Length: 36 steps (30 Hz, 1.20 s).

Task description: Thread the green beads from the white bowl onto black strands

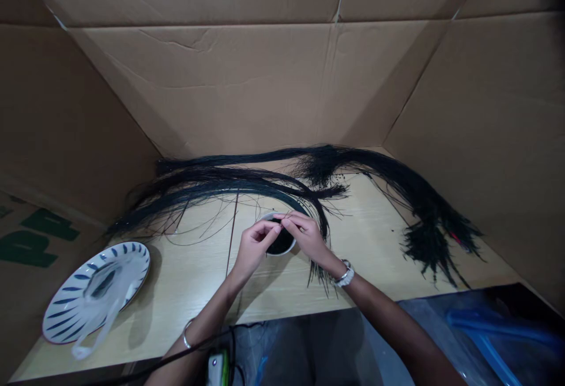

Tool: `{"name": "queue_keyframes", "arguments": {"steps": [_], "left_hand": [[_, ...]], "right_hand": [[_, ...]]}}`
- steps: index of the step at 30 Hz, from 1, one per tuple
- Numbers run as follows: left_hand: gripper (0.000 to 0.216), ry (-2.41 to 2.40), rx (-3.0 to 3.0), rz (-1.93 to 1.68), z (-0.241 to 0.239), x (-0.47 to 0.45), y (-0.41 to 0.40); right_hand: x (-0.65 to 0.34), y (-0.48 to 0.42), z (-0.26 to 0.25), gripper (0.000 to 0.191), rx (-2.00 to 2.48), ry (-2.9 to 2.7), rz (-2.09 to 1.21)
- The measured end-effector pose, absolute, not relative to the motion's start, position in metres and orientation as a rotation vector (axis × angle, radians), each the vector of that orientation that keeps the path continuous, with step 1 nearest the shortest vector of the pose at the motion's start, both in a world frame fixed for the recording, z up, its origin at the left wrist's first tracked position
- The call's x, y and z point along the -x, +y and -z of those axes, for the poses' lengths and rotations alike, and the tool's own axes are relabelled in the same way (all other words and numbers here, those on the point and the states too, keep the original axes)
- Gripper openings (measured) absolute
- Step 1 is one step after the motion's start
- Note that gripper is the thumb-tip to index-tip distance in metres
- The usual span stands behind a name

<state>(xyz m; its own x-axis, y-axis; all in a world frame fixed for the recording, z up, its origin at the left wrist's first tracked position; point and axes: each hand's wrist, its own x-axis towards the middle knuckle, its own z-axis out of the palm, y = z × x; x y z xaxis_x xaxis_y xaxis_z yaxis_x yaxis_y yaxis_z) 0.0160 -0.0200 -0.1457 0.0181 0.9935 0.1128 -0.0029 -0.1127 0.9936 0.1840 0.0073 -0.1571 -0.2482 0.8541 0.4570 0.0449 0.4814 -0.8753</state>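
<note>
Both hands meet over a white bowl (292, 249) with dark contents near the middle of the table. My left hand (252, 248) is closed, thumb and forefinger pinched together above the bowl's left side. From the right, my right hand (310, 239) is pinched too, its fingertips almost touching the left ones. What lies between the fingertips is too small to make out. Behind the bowl, long bundles of thin dark strands (212, 189) curve across the table, and some loose ends (324, 274) hang down beside my right wrist.
A blue-and-white plate (140, 253) with a clear plastic bag (106, 298) on it stands at the left. Another dark bundle (397, 177) bends to the right, ending in bushy tips. Cardboard walls (247, 86) enclose the wooden table (203, 262). A blue object (494, 333) is below right.
</note>
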Motion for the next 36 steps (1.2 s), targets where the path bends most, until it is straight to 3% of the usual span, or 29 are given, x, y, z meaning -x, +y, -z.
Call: {"name": "queue_keyframes", "arguments": {"steps": [7, 14, 21, 36], "left_hand": [[0.023, 1.129, -1.406, -1.273, 0.15, -0.01, -0.017], [0.034, 0.936, -1.12, -1.035, 0.138, -0.008, -0.018], [0.044, 0.999, -1.066, -1.046, 0.142, -0.005, -0.016], [0.039, 1.064, -1.184, -1.116, 0.142, -0.002, -0.015]], "right_hand": [[-0.186, 0.012, 0.158, 0.032, 0.771, -1.632, -1.003], [-0.189, 0.013, 0.16, 0.035, 0.761, -1.702, -0.966], [-0.187, 0.011, 0.163, 0.03, 0.746, -1.727, -0.944], [-0.188, 0.009, 0.16, 0.032, 0.647, -1.781, -1.034]]}}
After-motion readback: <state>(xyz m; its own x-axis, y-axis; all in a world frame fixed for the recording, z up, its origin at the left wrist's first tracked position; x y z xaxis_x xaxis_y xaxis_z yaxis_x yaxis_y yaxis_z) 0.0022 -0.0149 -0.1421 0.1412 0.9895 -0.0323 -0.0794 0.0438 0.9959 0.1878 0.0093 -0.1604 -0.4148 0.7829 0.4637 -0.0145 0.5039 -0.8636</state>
